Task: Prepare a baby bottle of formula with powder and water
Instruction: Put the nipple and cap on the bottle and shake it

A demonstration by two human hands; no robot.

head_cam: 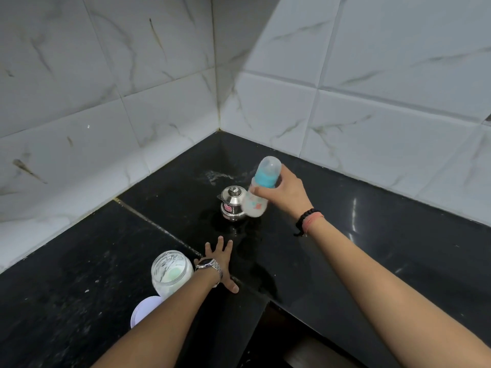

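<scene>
My right hand (pixel 285 193) grips a baby bottle (pixel 261 191) around its middle, held tilted above the black counter (pixel 372 235). The bottle has a clear cap, a blue collar and whitish liquid inside. Just left of it stands a small steel pot (pixel 231 203) with its lid on. My left hand (pixel 220 261) lies flat on the counter with fingers spread, holding nothing. Beside that wrist stands an open glass jar (pixel 171 272) of white powder with a pale green scoop inside.
A white jar lid (pixel 144 310) lies on the counter near my left forearm. Marbled white tiles (pixel 372 75) form the corner walls behind. A wet patch (pixel 218 176) shines behind the pot. The counter's inner edge drops off at bottom centre.
</scene>
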